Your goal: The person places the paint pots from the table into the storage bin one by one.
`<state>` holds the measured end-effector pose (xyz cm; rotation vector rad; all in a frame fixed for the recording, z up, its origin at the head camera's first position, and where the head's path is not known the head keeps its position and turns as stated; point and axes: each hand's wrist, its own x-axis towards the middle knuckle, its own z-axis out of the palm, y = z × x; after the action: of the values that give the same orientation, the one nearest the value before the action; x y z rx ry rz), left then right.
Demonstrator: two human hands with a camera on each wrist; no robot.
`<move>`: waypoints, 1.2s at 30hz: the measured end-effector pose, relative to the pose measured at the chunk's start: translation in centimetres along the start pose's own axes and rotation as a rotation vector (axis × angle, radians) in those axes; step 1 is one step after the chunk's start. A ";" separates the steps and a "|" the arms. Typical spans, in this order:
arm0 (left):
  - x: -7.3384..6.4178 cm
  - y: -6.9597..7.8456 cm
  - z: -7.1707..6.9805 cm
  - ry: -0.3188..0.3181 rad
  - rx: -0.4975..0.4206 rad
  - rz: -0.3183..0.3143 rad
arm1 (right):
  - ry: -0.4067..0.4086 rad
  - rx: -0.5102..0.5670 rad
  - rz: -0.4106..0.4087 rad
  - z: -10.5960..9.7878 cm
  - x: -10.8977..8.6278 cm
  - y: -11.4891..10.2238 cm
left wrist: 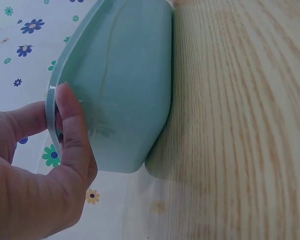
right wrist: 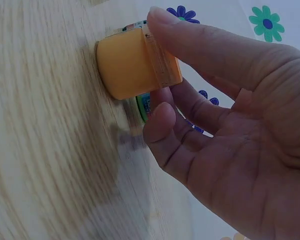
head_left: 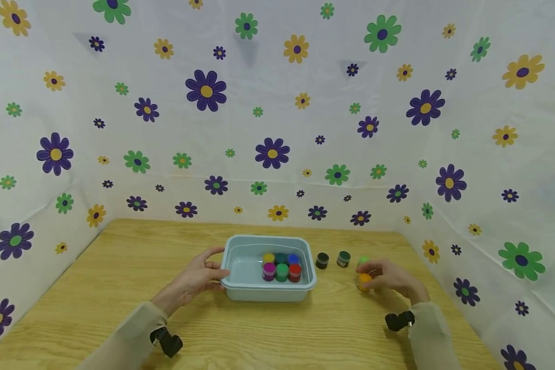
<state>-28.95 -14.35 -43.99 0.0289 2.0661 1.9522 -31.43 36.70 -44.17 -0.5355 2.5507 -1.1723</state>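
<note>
My left hand (head_left: 196, 277) grips the left rim of a light blue plastic tub (head_left: 268, 294), thumb and fingers on either side of the edge in the left wrist view. Several small paint jars stand in the tub's right half, among them a magenta jar (head_left: 269, 272), a green jar (head_left: 282, 273) and a red jar (head_left: 295, 273). To the right of the tub, my right hand (head_left: 390, 277) pinches an orange paint jar (right wrist: 125, 65) near its lid end, with the jar's base close to the table. A light green jar (head_left: 363, 260) sits just behind that hand, partly hidden.
Between tub and right hand, a black jar (head_left: 322, 261) and a dark green jar (head_left: 344, 259) stand on the wooden table (head_left: 277, 334). White flower-printed sheeting (head_left: 268, 123) encloses the back and both sides. Each wrist carries a small black camera.
</note>
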 end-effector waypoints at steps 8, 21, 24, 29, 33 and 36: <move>0.0 0.0 0.0 -0.010 -0.004 0.005 | -0.042 -0.021 0.018 0.1 0.1 -0.2; -0.2 0.1 0.0 -0.021 -0.012 0.009 | -0.044 0.060 0.021 0.4 0.5 -0.1; -0.3 0.2 -0.1 -0.024 -0.010 0.006 | -0.095 0.118 -0.008 0.5 0.7 -0.5; -0.2 0.2 -0.2 -0.021 -0.005 0.008 | -0.193 0.196 -0.057 0.9 1.3 -1.4; -0.2 0.2 -0.2 -0.009 -0.014 0.008 | -0.220 0.245 -0.070 1.6 2.0 -2.3; -0.3 0.1 -0.2 -0.021 -0.022 0.009 | -0.226 0.257 -0.077 2.2 2.4 -2.9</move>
<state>-28.74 -14.60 -43.83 0.0532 2.0347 1.9709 -32.06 32.36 -43.56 -0.6659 2.1681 -1.3564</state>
